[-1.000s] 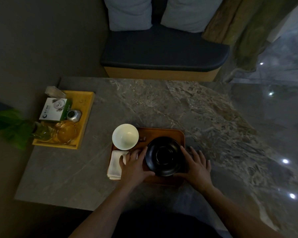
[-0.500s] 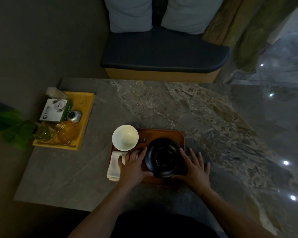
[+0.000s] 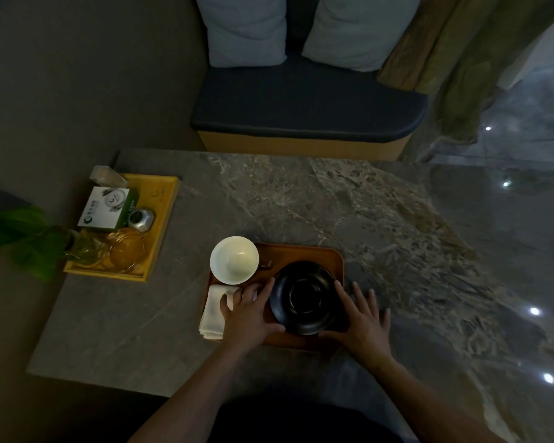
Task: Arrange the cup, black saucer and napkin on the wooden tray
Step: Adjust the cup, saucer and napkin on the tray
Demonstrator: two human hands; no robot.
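A black saucer (image 3: 304, 298) lies on the right half of the wooden tray (image 3: 307, 252) near the table's front edge. My left hand (image 3: 248, 313) touches the saucer's left rim with straight fingers and partly covers the folded white napkin (image 3: 213, 310) at the tray's front left. My right hand (image 3: 363, 321) touches the saucer's right rim, fingers spread flat over the tray's right edge. A white cup (image 3: 234, 259) stands upright at the tray's back left corner, empty.
A yellow tray (image 3: 162, 212) at the table's left holds a white-green box (image 3: 108, 207), a small metal jar (image 3: 140, 219) and glassware (image 3: 127, 249), with a green plant (image 3: 26, 238) beside it. A cushioned bench (image 3: 304, 103) stands behind the marble table (image 3: 397, 235).
Both hands stay at the saucer's sides; the saucer has shifted only very slightly on the tray. The cup and napkin have not moved.
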